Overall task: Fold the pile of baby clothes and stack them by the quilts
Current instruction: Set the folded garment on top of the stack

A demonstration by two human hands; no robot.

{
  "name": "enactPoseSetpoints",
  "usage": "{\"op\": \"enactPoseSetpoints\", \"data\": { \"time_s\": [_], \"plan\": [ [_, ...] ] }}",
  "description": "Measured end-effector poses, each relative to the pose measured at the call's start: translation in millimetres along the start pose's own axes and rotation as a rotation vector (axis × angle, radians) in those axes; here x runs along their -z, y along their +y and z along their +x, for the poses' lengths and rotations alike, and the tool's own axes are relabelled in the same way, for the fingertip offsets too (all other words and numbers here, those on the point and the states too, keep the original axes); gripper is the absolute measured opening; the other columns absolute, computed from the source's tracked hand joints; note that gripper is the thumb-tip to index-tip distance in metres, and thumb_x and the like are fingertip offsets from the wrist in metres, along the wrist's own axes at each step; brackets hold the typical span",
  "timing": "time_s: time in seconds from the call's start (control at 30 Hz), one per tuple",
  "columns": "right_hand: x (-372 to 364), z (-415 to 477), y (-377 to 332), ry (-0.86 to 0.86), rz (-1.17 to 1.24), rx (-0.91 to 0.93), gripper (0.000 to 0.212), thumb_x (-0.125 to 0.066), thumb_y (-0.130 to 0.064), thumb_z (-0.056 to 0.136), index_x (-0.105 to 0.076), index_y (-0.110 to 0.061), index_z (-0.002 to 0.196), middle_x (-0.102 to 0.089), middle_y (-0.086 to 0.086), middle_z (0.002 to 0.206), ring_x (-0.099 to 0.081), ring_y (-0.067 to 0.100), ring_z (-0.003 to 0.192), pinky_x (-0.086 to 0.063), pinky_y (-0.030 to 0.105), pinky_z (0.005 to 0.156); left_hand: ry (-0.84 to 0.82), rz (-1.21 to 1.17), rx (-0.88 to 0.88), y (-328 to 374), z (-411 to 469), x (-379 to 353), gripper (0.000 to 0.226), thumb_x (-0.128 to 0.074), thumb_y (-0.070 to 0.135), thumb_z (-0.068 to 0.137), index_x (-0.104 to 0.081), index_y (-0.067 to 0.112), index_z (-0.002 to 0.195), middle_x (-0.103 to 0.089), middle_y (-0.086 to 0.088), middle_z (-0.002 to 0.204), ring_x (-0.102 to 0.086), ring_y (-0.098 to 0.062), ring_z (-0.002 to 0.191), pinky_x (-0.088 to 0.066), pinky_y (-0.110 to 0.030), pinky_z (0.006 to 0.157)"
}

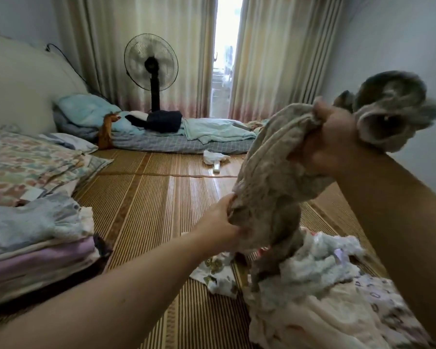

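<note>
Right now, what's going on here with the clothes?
A person holds a fuzzy grey-brown garment up with both hands: the right hand grips its upper end, the left hand pinches a lower edge. Its bottom end hangs down onto the unfolded pile on the mat. A folded stack sits to the left beside the floral quilt. This piece is not yet folded.

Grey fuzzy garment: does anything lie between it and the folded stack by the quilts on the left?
Nothing visible does. The left hand and right hand hold the garment up over the loose pile; only woven mat shows between it and the folded stack beside the quilts.
</note>
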State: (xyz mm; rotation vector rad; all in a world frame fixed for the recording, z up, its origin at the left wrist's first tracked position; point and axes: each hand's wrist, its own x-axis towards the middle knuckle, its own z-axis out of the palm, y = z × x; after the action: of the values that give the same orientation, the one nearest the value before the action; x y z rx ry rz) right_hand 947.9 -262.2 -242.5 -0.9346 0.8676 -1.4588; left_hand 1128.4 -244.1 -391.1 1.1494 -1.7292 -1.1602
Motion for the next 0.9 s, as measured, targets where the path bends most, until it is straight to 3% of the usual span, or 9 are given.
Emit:
{"op": "enactPoseSetpoints", "data": {
  "time_s": [0.13,0.23,0.37,0.47,0.57,0.63,0.67,0.83,0.9],
  "plan": [
    [-2.7,-12.4,-24.9,-0.126,0.197,-0.013,0.061,-0.037,-0.047,0.099,-0.050,0.003,0.132,-0.058,0.021,0.131,-0.062,0.036,0.113,-0.055,0.054,0.084,0.189,-0.060,-0.071,3.6,-5.3,0.6,0.022,-0.063,0.051,0.076,-0.066,0.038,0.093,-0.069,0.011,0.091,-0.066,-0.011,0.081,-0.056,-0.034,0.066],
    [-0.5,-16.4,-11.5,-0.132,0.111,-0.044,0.060,-0.034,-0.054,0.098,-0.061,-0.005,0.122,-0.066,0.014,0.121,-0.068,0.030,0.104,-0.058,0.045,0.077,0.290,-0.055,-0.108,17.1,-11.6,21.2,0.031,-0.050,0.054,0.084,-0.068,0.029,0.091,-0.071,0.006,0.091,-0.067,-0.019,0.089,-0.053,-0.043,0.077],
    [-1.8,-29.7,33.3,-0.053,-0.558,-0.221,0.036,-0.049,-0.050,0.093,-0.065,-0.020,0.105,-0.072,0.000,0.098,-0.067,0.020,0.085,-0.045,0.034,0.075,0.312,0.178,-0.171,29.4,-20.9,61.7,0.017,-0.046,0.034,0.096,-0.062,0.031,0.103,-0.065,0.007,0.096,-0.061,-0.014,0.090,-0.049,-0.034,0.071],
    [-14.2,-45.5,67.2,0.001,-0.959,0.001,0.019,-0.066,-0.040,0.086,-0.070,-0.022,0.089,-0.074,-0.006,0.077,-0.070,0.017,0.078,-0.048,0.024,0.059,0.200,0.423,-0.182,37.0,-30.6,84.1,0.018,-0.047,0.029,0.095,-0.061,0.038,0.089,-0.063,0.012,0.088,-0.059,-0.007,0.083,-0.040,-0.027,0.062],
    [-37.2,-61.3,83.3,-0.084,-1.060,0.358,0.041,-0.078,-0.043,0.070,-0.057,-0.035,0.106,-0.060,-0.007,0.108,-0.058,0.011,0.099,-0.051,0.029,0.078,0.127,0.604,-0.196,50.4,-41.7,99.5,0.022,-0.050,0.031,0.094,-0.060,0.043,0.080,-0.063,0.016,0.083,-0.057,-0.003,0.080,-0.040,-0.027,0.063],
    [-52.6,-65.0,81.5,-0.341,-1.232,0.373,0.078,-0.083,-0.044,0.061,-0.040,-0.054,0.125,-0.042,-0.006,0.134,-0.041,0.015,0.123,-0.041,0.038,0.099,0.084,0.683,-0.228,64.5,-49.2,110.0,0.018,-0.049,0.036,0.095,-0.061,0.047,0.086,-0.061,0.018,0.086,-0.056,-0.002,0.083,-0.042,-0.026,0.064],
    [-62.8,-67.2,76.0,-0.477,-1.299,0.314,0.079,-0.084,-0.044,0.060,-0.039,-0.059,0.123,-0.042,-0.009,0.135,-0.039,0.017,0.127,-0.040,0.042,0.101,0.057,0.748,-0.243,72.6,-53.5,117.0,0.017,-0.049,0.037,0.095,-0.062,0.047,0.090,-0.060,0.018,0.087,-0.056,-0.002,0.084,-0.041,-0.024,0.064],
    [-95.4,-51.3,25.1,-0.678,-1.514,0.238,0.010,-0.076,-0.036,0.075,-0.068,-0.038,0.080,-0.067,-0.022,0.086,-0.060,-0.006,0.085,-0.040,0.020,0.070,-0.003,1.019,-0.303,121.3,-73.6,161.0,0.019,-0.048,0.039,0.096,-0.062,0.045,0.107,-0.060,0.020,0.093,-0.055,-0.001,0.086,-0.038,-0.021,0.065],
    [-108.7,-47.9,11.3,-0.724,-1.739,0.206,0.012,-0.069,-0.038,0.081,-0.066,-0.034,0.070,-0.067,-0.020,0.072,-0.061,-0.004,0.072,-0.036,0.017,0.062,0.095,1.031,-0.341,144.7,-79.3,180.8,0.020,-0.055,0.037,0.093,-0.063,0.043,0.110,-0.059,0.020,0.093,-0.053,0.000,0.085,-0.038,-0.021,0.065]
  ]
}}
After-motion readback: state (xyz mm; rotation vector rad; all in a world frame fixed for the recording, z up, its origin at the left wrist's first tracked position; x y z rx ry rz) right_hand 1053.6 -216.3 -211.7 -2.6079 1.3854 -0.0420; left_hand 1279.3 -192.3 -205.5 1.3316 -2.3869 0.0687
